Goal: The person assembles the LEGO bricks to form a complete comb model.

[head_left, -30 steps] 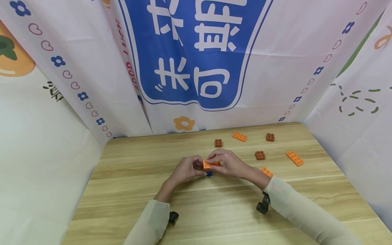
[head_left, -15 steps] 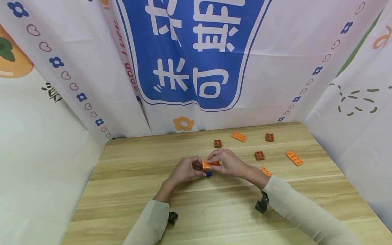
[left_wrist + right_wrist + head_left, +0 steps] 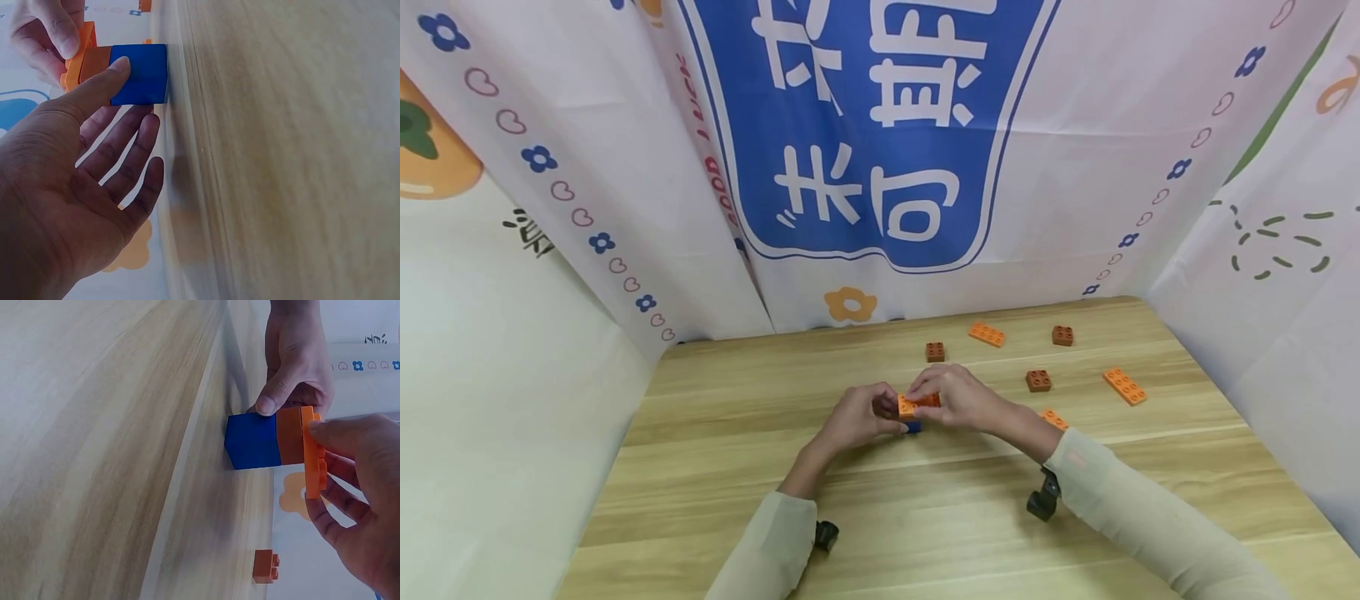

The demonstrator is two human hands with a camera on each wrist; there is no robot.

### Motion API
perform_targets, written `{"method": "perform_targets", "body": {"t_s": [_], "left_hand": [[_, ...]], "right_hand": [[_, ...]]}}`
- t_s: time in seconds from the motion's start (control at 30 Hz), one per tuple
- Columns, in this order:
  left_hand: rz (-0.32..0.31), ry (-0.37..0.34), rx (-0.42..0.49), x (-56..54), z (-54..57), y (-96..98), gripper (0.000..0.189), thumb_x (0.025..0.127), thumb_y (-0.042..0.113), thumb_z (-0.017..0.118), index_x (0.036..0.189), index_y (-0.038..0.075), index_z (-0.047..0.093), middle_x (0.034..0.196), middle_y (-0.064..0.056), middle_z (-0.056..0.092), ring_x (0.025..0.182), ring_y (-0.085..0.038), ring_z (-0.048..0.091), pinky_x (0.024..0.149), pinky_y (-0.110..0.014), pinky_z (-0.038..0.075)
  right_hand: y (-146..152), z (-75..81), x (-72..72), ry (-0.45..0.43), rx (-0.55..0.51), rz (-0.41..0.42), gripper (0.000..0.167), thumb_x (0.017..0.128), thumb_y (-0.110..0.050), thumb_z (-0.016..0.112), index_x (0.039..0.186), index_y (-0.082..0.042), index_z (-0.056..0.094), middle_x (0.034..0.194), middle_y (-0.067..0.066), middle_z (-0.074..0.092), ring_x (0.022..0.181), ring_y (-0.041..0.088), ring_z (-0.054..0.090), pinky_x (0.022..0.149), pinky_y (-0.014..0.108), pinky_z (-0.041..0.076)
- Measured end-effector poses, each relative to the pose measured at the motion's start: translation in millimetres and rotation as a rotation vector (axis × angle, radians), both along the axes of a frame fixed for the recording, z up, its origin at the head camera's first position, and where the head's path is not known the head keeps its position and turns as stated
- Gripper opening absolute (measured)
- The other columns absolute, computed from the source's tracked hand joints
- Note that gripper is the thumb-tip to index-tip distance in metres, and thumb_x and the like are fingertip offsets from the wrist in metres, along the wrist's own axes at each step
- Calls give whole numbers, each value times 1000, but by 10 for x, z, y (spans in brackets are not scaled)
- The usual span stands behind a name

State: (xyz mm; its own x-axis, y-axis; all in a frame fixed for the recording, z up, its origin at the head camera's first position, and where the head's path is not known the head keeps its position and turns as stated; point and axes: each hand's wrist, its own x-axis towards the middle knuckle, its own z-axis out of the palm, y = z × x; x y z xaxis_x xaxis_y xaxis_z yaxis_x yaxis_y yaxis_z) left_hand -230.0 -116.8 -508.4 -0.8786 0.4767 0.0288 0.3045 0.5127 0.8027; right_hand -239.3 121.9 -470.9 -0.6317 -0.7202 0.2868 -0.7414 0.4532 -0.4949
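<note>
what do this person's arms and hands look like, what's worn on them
The left hand and the right hand wear no gloves. The left sleeve and right sleeve are long and pale grey-beige. The left black device and right black device, both small, sit near the sleeve ends.

Red "GOOD LUCK" lettering (image 3: 712, 162) runs up the white cloth (image 3: 1075, 167) ahead; its blue panel (image 3: 856, 121) bears white "未来可期", turned sideways.

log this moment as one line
left hand: holds blue block; right hand: grips orange plate; between these: brown brick; table: loose bricks, plates
</note>
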Motion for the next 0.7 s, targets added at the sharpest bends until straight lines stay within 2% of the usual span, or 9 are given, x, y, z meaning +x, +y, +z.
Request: {"method": "perform_targets", "body": {"t_s": [0.43, 0.7], "left_hand": [[-20, 20, 18, 6, -2, -8, 25, 86, 9, 90, 102, 10, 71, 100, -1, 77, 90, -13, 73, 81, -27, 61], [-48, 41, 30, 19, -7, -32, 23, 88, 14, 89, 104, 10, 72, 99, -1, 77, 89, -12, 73, 80, -24, 61]], "right_hand": [[-19, 2, 15, 18, 22, -22, 25, 91, -12, 86, 114, -5, 82, 110, 4, 78, 104, 20, 73, 92, 35, 61], [-8, -38, 36, 41, 28, -39, 27, 93, -16, 84, 119, -8, 81, 112, 2, 78, 107, 19, 71, 97, 40, 59]]}}
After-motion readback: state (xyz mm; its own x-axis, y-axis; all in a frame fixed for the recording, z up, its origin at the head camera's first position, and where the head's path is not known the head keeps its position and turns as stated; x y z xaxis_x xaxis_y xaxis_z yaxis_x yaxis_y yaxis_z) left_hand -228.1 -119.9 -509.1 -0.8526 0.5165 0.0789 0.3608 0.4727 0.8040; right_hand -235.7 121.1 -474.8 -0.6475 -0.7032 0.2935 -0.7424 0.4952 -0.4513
